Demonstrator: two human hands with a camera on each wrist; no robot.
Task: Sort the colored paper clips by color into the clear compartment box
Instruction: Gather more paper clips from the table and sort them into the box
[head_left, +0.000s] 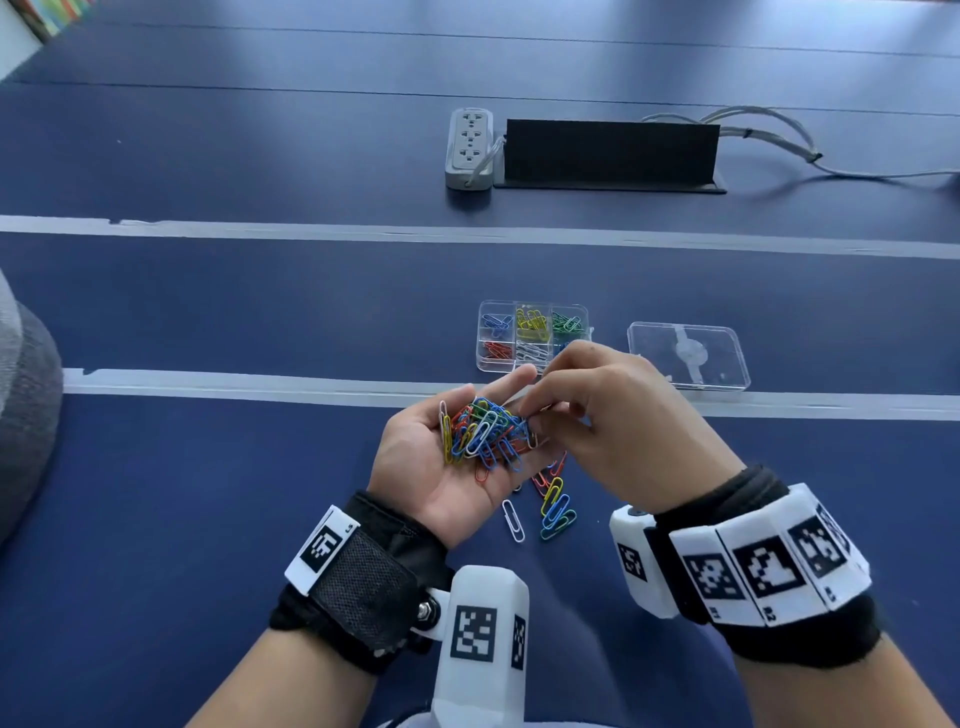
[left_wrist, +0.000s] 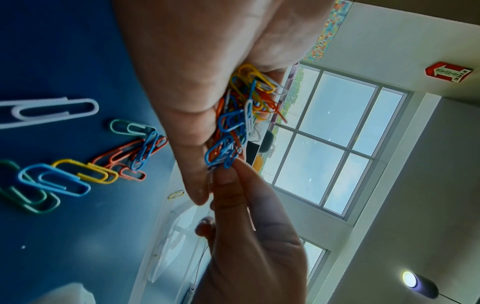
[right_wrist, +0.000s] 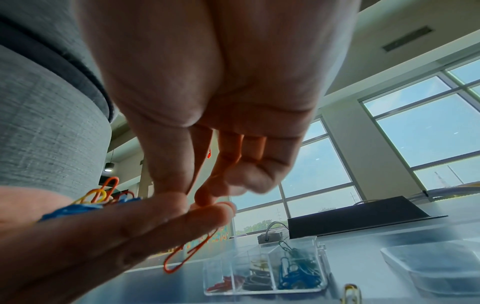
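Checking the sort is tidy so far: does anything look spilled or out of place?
Yes. Loose clips lie scattered on the table below the left hand, outside the compartment box. The box's lid lies off beside it.

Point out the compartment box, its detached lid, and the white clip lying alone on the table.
compartment box (head_left: 480, 338): head view, left wall.
lid (head_left: 727, 358): head view, flat top right of centre.
white clip (head_left: 513, 521): head view, middle of its loops.
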